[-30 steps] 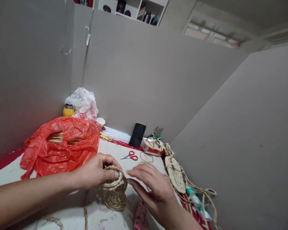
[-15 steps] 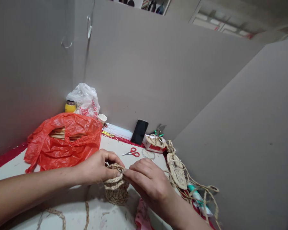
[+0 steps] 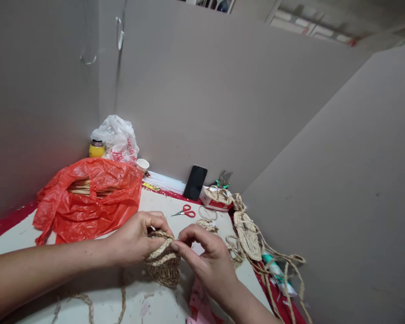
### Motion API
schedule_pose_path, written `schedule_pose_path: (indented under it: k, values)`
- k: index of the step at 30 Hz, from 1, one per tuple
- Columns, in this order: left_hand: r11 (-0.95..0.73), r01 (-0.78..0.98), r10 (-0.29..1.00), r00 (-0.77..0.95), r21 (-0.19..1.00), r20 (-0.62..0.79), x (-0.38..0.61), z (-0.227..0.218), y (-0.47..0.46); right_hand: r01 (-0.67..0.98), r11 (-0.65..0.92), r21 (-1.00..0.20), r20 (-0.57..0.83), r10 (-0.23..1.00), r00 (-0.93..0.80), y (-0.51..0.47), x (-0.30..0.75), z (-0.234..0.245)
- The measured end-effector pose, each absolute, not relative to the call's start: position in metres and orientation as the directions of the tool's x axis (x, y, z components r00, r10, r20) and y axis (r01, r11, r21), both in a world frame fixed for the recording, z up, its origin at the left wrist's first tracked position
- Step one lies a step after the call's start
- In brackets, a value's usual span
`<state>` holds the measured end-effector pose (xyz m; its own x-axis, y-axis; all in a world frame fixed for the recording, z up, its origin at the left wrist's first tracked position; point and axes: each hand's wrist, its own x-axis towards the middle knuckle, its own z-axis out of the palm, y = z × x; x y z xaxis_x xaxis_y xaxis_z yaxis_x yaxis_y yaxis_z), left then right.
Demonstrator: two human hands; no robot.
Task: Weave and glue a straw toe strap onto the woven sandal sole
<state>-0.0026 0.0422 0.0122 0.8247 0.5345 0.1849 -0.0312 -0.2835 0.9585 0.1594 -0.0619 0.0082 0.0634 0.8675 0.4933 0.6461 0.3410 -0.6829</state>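
Clearly, left grip and right grip pinch a woven piece, its body below.

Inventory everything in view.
Woven piece: 1, tan, front middle
Woven oval: 1, tan, right edge
Cord: count unclear, tan, near edge, right
Red bag: 1, red, left
Dry strips: many, tan, inside it
White bag: 1, white, back left
Jar: 1, yellow, back left
Cup: 1, white, back left
Sticks: several, white, back
Phone: 1, black, back
Scissors: 1, red handles, middle
Ring: 1, pale, middle
Box: 1, red-white, back right
Pruners: 1, green handles, back right
Packet: 1, green-white, right
Cloth-like item: 1, pink, near edge
Table: 1, white, underneath
Walls: 3, grey, surrounding
Left hand: 1, gripping woven piece
Right hand: 1, at its edge
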Motion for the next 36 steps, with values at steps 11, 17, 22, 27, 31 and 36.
schedule_pose_path:
  k: [11, 17, 22, 27, 31, 36]
  values:
    - [-0.067, 0.055, 0.504, 0.864, 0.996, -0.014, -0.001, 0.015, 0.052, 0.571, 0.318, -0.757, 0.442, 0.893, 0.089, -0.071, 0.167, 0.003]
    - [0.03, 0.051, 0.45, 0.891, 0.998, -0.059, -0.002, 0.014, 0.053, 0.603, 0.464, -0.649, 0.584, 0.811, 0.004, -0.067, 0.17, -0.001]
    - [0.038, 0.022, 0.504, 0.863, 0.999, -0.039, -0.001, 0.01, 0.049, 0.624, 0.536, -0.569, 0.645, 0.761, -0.065, -0.065, 0.174, -0.007]
    - [0.101, 0.013, 0.498, 0.865, 0.995, -0.062, -0.001, 0.008, 0.048, 0.676, 0.584, -0.45, 0.688, 0.709, -0.154, -0.068, 0.175, -0.009]
    - [0.152, 0.037, 0.486, 0.867, 0.988, -0.108, -0.001, 0.007, 0.051, 0.715, 0.611, -0.34, 0.666, 0.693, -0.276, -0.071, 0.175, -0.01]
    - [0.206, 0.053, 0.482, 0.863, 0.977, -0.149, 0.0, 0.01, 0.052, 0.744, 0.48, -0.465, 0.61, 0.783, -0.125, -0.072, 0.166, -0.023]
